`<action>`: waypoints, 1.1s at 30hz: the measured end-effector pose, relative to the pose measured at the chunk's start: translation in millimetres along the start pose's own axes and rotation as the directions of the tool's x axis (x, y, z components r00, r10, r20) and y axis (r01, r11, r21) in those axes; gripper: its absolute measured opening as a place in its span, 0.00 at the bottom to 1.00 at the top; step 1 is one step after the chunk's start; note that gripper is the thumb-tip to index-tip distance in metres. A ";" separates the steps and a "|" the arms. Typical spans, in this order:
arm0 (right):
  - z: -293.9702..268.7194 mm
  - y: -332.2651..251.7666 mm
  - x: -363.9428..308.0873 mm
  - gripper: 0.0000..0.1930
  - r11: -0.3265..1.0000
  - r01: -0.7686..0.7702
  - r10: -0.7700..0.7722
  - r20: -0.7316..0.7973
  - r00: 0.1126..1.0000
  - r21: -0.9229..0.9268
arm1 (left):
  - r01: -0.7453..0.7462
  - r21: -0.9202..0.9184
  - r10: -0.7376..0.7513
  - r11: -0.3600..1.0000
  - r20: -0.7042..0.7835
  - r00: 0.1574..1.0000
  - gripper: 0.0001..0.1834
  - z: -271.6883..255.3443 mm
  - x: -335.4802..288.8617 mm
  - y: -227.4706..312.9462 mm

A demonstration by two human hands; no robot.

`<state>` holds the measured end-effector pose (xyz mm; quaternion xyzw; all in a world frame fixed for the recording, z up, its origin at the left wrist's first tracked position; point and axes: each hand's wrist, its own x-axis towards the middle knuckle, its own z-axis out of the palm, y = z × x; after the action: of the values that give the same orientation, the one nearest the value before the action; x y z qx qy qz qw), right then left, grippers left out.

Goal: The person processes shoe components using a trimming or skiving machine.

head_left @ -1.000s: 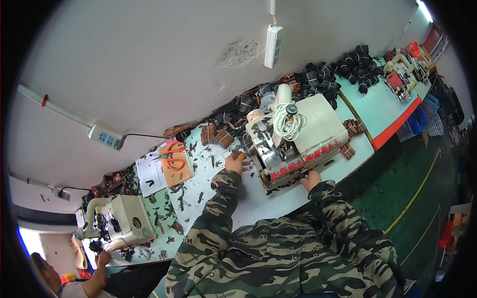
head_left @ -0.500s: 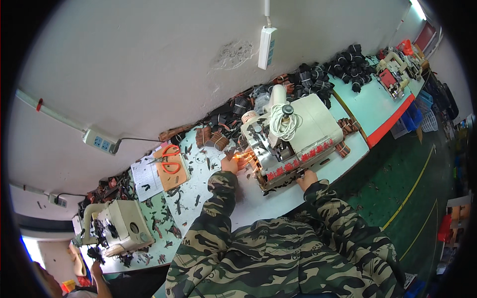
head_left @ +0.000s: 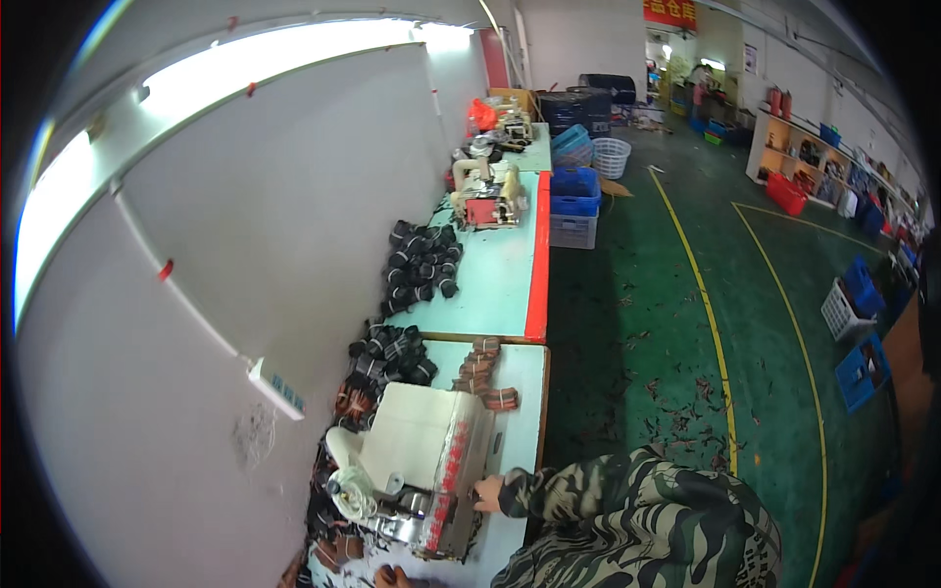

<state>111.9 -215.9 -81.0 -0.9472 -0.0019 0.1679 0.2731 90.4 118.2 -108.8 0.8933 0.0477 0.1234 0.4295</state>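
A cream bench machine (head_left: 417, 441) with a red-marked front edge stands on the pale table. It looks like a skiving machine, with a coil of white cord (head_left: 353, 493) on its arm. My right hand (head_left: 488, 494), in a camouflage sleeve, is closed at the machine's front side, its fingertips at a small part they mostly cover. At the lower picture edge, my left hand (head_left: 390, 577) is cut off. Its fingers look curled beside the machine's left end, and what they hold cannot be made out. Brown strip bundles (head_left: 338, 551) lie near it.
Banded brown bundles (head_left: 480, 372) lie beyond the machine; black bundles (head_left: 421, 260) are heaped along the wall. Farther off stands another machine (head_left: 487, 196). Blue crates (head_left: 575, 192) stand beside the table. Scraps (head_left: 686, 412) litter the green floor.
My view has swung to the right and up, showing more of the floor and room. The orange glow by my left hand is no longer in view. My right hand stays at the machine's front.
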 end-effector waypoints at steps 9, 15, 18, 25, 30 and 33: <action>-62.7 -99.0 -44.1 0.15 0.621 0.511 -0.601 -0.059 0.797 0.595 | -0.196 0.330 0.104 0.923 0.277 0.955 0.11 -2.7 -41.5 205.8; -82.8 -78.2 -39.5 0.15 0.668 0.517 -0.586 -0.050 0.808 0.535 | 0.042 0.092 -0.059 0.995 0.189 0.980 0.13 31.3 -39.1 236.7; -89.6 -65.0 -51.0 0.20 0.807 0.471 -0.536 0.107 0.838 0.355 | -0.010 0.279 -0.070 0.960 0.274 0.959 0.12 48.3 -28.1 260.0; -105.9 -58.0 -43.8 0.13 0.491 0.506 -0.683 -0.048 0.729 0.709 | 0.199 0.055 -0.205 0.978 0.371 0.906 0.15 24.2 -48.1 281.5; -115.7 -63.2 -37.5 0.12 0.467 -0.114 -0.541 0.385 0.748 0.877 | 0.739 -0.404 -0.413 0.538 0.638 0.650 0.23 0.8 -54.6 280.2; -119.0 -73.5 -34.5 0.12 0.525 -0.119 -0.456 0.397 0.796 0.842 | 0.711 -0.539 -0.370 0.452 0.612 0.699 0.25 12.4 -52.3 261.5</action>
<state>123.8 -218.1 62.6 -0.5952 -0.1015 0.3967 0.6915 37.7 -65.0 78.1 0.5725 0.1919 -0.2051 0.7703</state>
